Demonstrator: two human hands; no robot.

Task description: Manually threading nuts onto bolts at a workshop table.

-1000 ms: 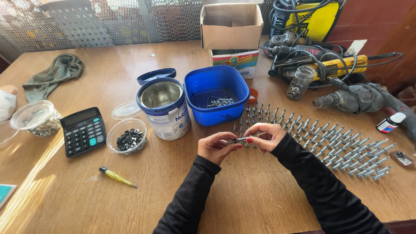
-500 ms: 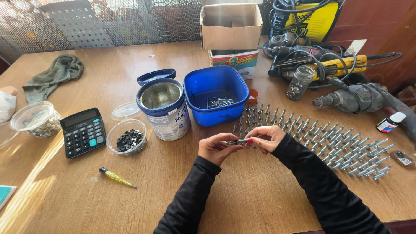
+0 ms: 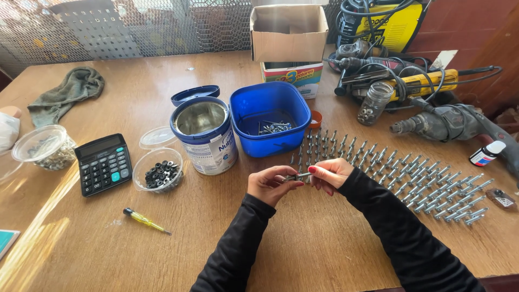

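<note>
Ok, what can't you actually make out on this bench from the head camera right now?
- Bolt: head view; the left hand and right hand cover its ends, so whether a nut is on it is unclear.
- Metal tin: its wall hides the bottom.
- Clear tub: contents too small to identify.
- Teal object: cut off by the left edge.
</note>
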